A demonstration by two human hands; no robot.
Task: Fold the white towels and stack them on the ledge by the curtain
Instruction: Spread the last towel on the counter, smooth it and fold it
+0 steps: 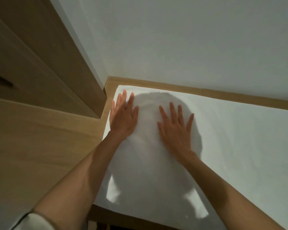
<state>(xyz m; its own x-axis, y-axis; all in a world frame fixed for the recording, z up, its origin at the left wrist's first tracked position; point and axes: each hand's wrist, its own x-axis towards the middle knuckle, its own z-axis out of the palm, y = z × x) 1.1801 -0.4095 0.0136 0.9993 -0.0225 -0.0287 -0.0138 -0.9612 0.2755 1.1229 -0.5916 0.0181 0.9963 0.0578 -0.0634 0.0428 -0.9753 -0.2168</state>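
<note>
hands (150, 122) flat on white towel (223, 138) | fingers straight (spread) | wooden ledge (173, 87)

towel (231, 146) cut off at right edge

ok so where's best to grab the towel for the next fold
Pinch the towel along its left edge, at the far corner and the near one, coming from the left. It lies flat, and that short edge sits free beside the left hand. The right end runs out of view.
</note>
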